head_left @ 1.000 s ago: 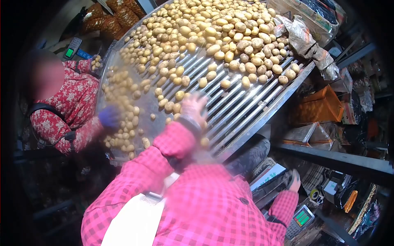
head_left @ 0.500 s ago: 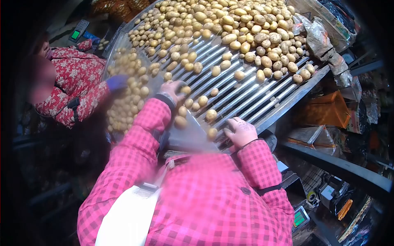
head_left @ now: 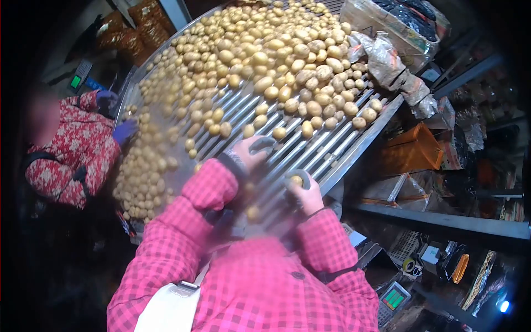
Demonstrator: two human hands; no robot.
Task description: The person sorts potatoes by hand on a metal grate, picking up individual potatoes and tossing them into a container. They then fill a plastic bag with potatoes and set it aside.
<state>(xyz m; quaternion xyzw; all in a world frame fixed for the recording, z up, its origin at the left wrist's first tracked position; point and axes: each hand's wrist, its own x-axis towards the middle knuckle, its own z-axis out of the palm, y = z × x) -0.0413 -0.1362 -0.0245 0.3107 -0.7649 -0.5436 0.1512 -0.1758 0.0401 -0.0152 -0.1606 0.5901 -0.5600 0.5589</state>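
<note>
Many potatoes (head_left: 260, 55) lie piled on a slatted metal table (head_left: 354, 152). My left hand (head_left: 253, 151), in a grey and pale glove, is over the slats with its fingers apart and nothing visible in it. To its right and nearer my body, my right hand (head_left: 305, 191) has thumb and fingers curled round a small potato (head_left: 297, 180). A few single potatoes lie on the slats just beyond my left hand. Close to my chest, a blurred potato (head_left: 253, 213) sits near the table's lower edge.
A co-worker in a red flowered jacket (head_left: 83, 138) reaches blue-gloved hands to the table's left side. Crumpled plastic (head_left: 387, 69) hangs over the right corner. An orange bag (head_left: 412, 148), a metal beam (head_left: 442, 220) and a scale display (head_left: 394, 299) are at the right.
The view has shifted, so the table appears further left. My right hand has closed round a potato. My left hand has moved over the slats, closer to my right hand. The co-worker's second glove now shows.
</note>
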